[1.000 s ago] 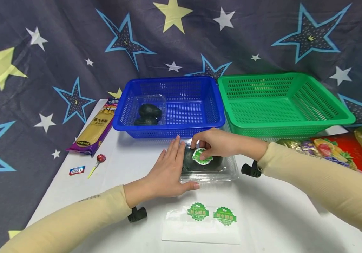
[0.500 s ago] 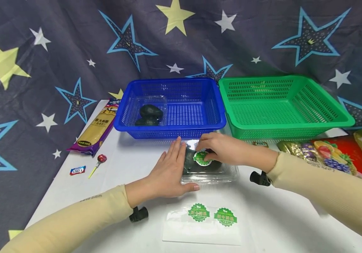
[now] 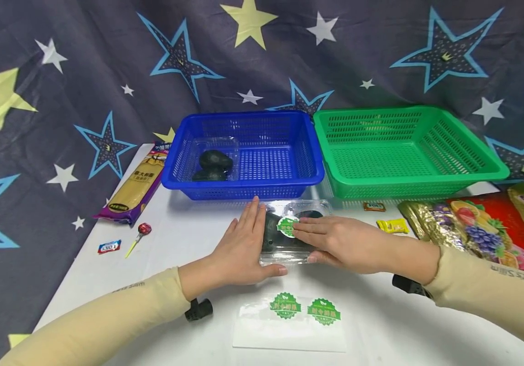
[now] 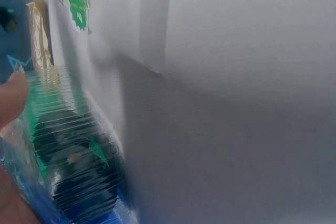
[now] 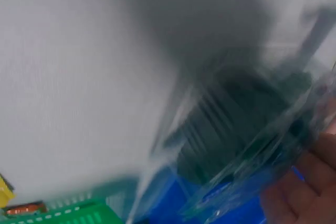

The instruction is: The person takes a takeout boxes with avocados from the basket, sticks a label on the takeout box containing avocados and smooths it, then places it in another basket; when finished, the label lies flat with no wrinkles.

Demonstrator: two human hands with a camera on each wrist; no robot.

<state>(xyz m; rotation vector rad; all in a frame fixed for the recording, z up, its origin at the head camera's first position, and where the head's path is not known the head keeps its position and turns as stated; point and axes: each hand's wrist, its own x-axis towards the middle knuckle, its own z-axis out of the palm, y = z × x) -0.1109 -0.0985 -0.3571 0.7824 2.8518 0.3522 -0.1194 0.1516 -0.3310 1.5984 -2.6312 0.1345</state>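
Observation:
A clear plastic clamshell box [image 3: 289,256] lies on the white table, holding dark green fruits [image 3: 270,235] that look like avocados. On its lid is a round green and white sticker [image 3: 284,226]. My left hand [image 3: 239,251] lies with straight fingers along the box's left side, thumb spread near the front edge. Over the right part of the lid, my right hand [image 3: 353,241] presses with extended fingers, their tips at the sticker's right edge. In the left wrist view the box's ribbed side [image 4: 79,156] shows; the right wrist view is blurred, with dark fruit [image 5: 226,124] behind plastic.
A backing sheet [image 3: 289,338] with two green stickers lies in front. Behind stand a blue basket [image 3: 243,190] with another boxed pair of dark fruits and a green basket [image 3: 408,189]. Pasta [image 3: 135,185], a lollipop [image 3: 144,229], candies [image 3: 392,225] and a red bag [image 3: 490,229] lie around.
My right hand has gone from pinching at the sticker with bent fingers to lying flatter, shifted right and nearer, fingers extended over it. The left hand stays in place.

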